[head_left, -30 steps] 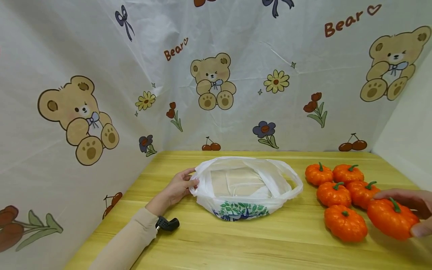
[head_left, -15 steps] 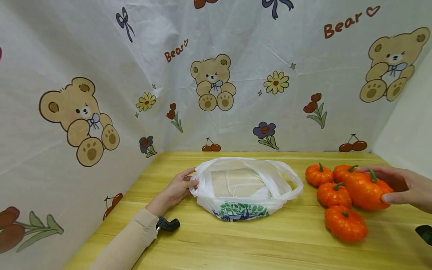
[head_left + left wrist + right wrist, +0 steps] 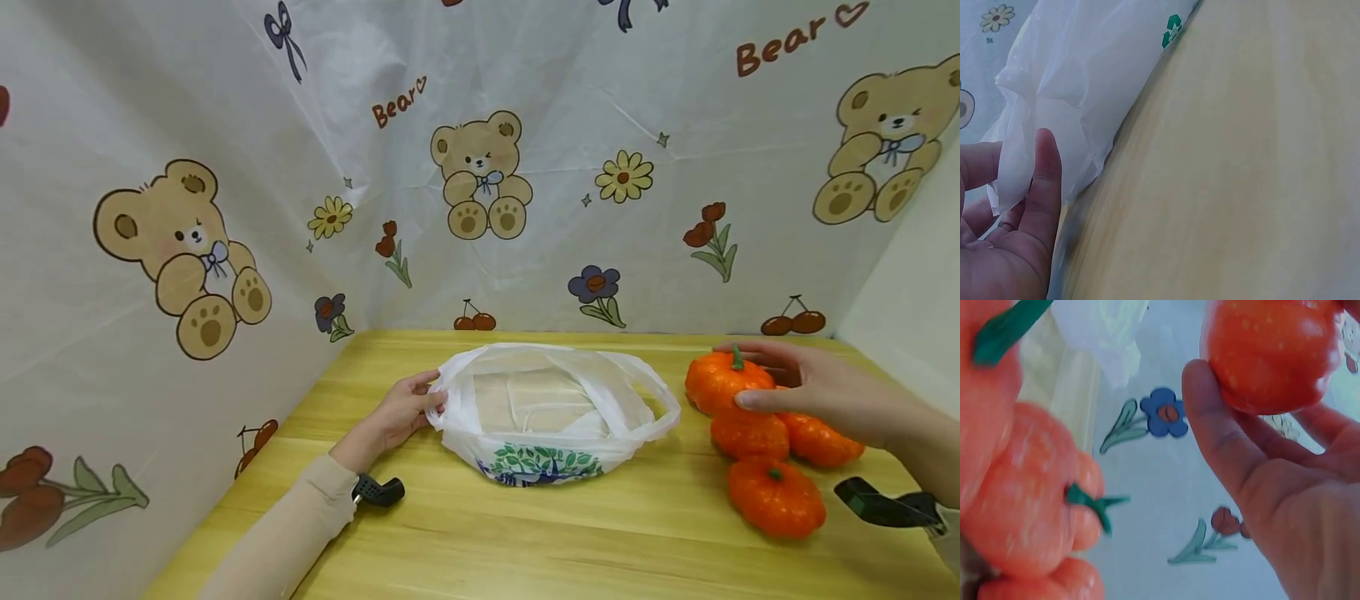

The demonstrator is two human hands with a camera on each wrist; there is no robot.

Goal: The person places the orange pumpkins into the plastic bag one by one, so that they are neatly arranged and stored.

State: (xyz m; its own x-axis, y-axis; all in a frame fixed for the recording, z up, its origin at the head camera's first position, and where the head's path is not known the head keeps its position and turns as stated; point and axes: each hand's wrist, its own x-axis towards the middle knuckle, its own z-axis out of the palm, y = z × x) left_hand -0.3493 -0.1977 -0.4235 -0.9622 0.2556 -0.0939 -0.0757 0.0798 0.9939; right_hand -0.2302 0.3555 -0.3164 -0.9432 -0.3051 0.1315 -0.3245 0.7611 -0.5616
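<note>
My left hand pinches the left edge of a white plastic bag between thumb and fingers. The bag lies on the table with its mouth open and a pale beige bundle inside. Close up in the left wrist view, the thumb presses the thin plastic against the fingers. My right hand grips a small orange pumpkin with a green stem, thumb in front and fingers behind. In the right wrist view this pumpkin is raised above other pumpkins. Its place in the head view is right of the bag, overlapping the back of the pumpkin group.
More orange pumpkins stand on the wooden table at right, among them a front one, a middle one and one beneath the right hand. A bear-print cloth hangs behind. Black wrist cameras protrude by both sleeves.
The right hand has carried its pumpkin leftward and back, from the right edge across the group towards the bag. The left hand keeps its hold on the bag. The head view has shifted slightly.
</note>
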